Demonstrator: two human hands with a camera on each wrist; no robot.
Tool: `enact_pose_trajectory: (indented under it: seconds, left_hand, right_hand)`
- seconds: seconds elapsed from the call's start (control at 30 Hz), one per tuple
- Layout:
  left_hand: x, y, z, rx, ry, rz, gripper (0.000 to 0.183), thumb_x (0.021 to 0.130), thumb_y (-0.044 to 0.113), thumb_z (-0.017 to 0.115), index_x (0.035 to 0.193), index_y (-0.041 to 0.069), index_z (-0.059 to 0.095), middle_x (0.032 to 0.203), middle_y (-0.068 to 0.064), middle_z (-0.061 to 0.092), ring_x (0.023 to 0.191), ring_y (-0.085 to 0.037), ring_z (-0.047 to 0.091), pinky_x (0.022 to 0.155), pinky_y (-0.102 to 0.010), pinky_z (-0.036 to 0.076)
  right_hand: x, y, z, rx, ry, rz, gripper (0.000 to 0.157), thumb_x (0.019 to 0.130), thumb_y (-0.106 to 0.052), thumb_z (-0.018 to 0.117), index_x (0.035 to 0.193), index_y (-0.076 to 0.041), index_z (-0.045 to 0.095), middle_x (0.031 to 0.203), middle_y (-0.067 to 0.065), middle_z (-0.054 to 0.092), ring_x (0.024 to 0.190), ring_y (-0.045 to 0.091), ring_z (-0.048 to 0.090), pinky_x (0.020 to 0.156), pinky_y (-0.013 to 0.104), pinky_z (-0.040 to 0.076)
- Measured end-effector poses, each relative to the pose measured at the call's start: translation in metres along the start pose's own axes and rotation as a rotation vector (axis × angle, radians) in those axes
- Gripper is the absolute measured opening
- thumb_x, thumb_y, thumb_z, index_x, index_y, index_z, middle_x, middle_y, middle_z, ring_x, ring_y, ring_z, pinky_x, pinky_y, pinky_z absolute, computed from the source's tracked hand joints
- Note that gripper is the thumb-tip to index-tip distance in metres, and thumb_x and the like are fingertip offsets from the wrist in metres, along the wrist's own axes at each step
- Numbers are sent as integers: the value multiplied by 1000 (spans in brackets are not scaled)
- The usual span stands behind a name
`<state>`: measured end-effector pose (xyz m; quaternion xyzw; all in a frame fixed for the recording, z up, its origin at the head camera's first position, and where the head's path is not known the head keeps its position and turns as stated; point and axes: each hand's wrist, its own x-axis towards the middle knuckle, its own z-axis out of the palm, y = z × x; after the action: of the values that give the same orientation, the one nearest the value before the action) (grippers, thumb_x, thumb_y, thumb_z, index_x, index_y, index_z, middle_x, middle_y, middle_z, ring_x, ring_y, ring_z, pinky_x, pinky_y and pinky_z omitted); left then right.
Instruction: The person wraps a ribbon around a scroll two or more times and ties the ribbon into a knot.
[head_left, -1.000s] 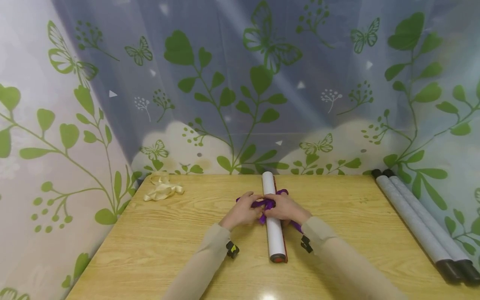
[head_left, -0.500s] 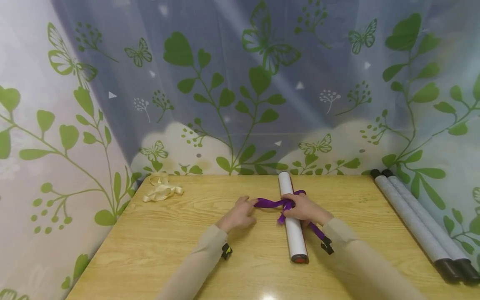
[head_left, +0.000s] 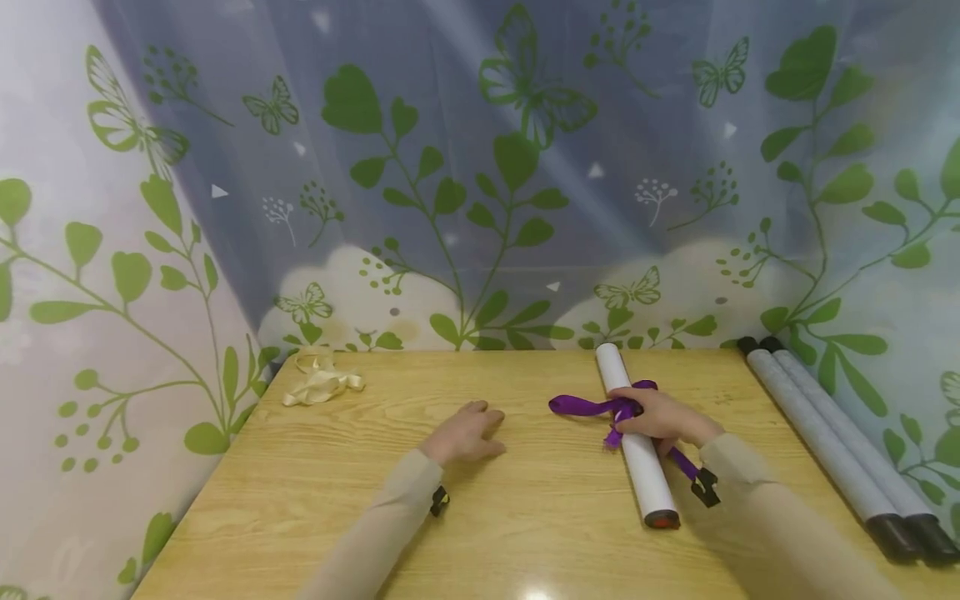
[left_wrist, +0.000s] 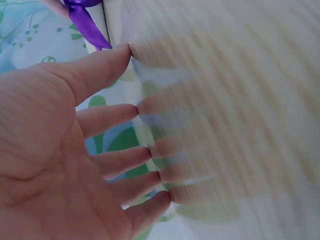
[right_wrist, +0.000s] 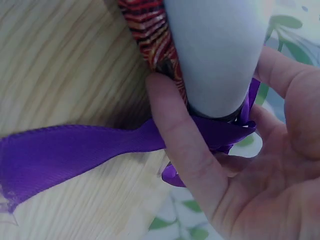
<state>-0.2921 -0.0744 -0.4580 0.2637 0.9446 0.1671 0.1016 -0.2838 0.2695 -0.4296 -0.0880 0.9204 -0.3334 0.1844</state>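
A white rolled-up scroll [head_left: 648, 475] lies on the wooden table, slanting away from me. Purple ribbon [head_left: 579, 406] is tied round its middle, with a loop out to the left and a tail [right_wrist: 65, 155] trailing to the right. My right hand [head_left: 666, 417] grips the scroll at the ribbon, thumb on one side and fingers on the other. In the right wrist view, a red-and-black patterned edge [right_wrist: 145, 30] shows along the white roll. My left hand [head_left: 465, 433] is apart from the scroll, its fingers [left_wrist: 120, 162] extended with tips at the tabletop.
A cream ribbon [head_left: 322, 385] lies bunched at the back left of the table [head_left: 360, 492]. Along the right edge lie two grey rolls [head_left: 817, 433] with black ends. A leaf-patterned curtain [head_left: 450, 250] stands behind the table.
My right hand has shifted the scroll to the right with its ribbon. My left hand has let go of the purple ribbon and drawn back to the left.
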Motion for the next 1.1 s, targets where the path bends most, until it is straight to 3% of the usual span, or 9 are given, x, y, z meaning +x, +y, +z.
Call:
enact_pose_trajectory:
  seconds: [0.27,0.47,0.87,1.1]
  left_hand:
    - [-7,-21,-3,0,6,80,56,95,32,63,141,3,51,150,-24,41,141,-39,35,116,-50,31]
    - [-16,-36,-9,2,-1,64,55,95,29,64,141,2,51,149,-23,42,141,-40,35,115,-52,31]
    - [-29,-49,-19,-1,-18,63,53,95,26,65,139,-1,51,147,-26,43,139,-41,38,113,-52,33]
    - [-34,-59,-19,21,-8,83,50,95,24,64,137,-1,52,146,-26,45,136,-41,41,112,-52,35]
  right_hand:
    - [-17,25,-21,-36,0,49,68,95,-23,64,152,-8,31,141,43,30,93,39,59,54,44,57]
    - [-28,41,-36,-41,-7,85,67,96,-22,62,152,-6,29,139,45,28,94,41,59,56,46,58]
    - [-41,65,-61,-103,-8,74,64,95,-15,62,148,1,30,130,47,35,90,38,60,55,47,57]
    - [-47,77,-73,-70,-2,87,66,94,-13,61,148,4,27,133,46,27,93,43,57,58,50,57]
